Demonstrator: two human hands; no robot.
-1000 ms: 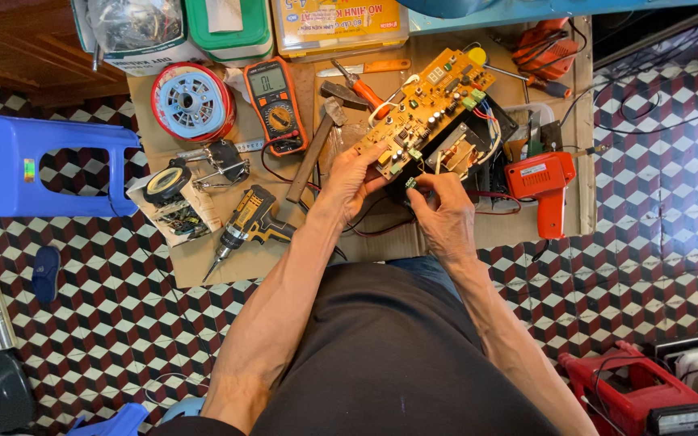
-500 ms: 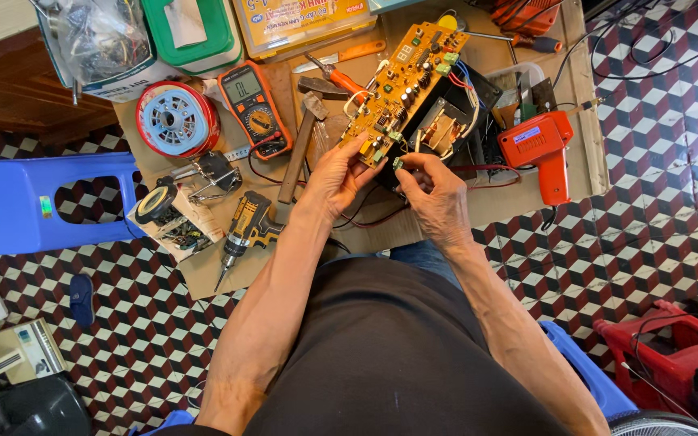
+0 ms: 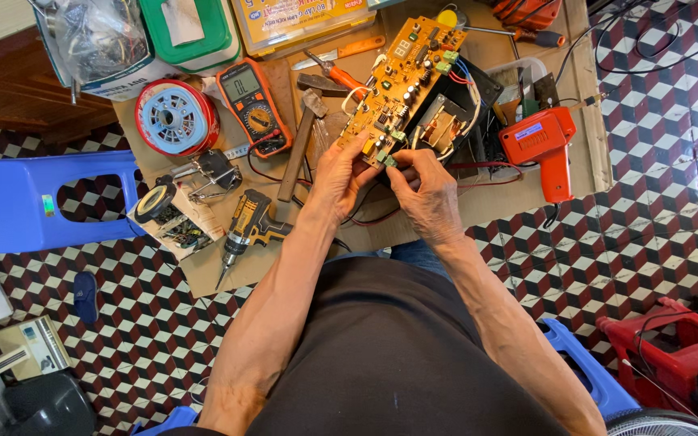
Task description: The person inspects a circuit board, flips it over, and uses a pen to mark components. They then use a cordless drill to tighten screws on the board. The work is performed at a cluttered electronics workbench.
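On the counter (image 3: 478,211), a red wire spool (image 3: 176,117), an orange multimeter (image 3: 254,103) and a hammer (image 3: 299,142) lie left. The left hand (image 3: 339,176) grips the tilted yellow circuit board (image 3: 399,79) by its lower edge; the right hand (image 3: 426,187) pinches that same corner. A red soldering gun (image 3: 544,148) lies right.
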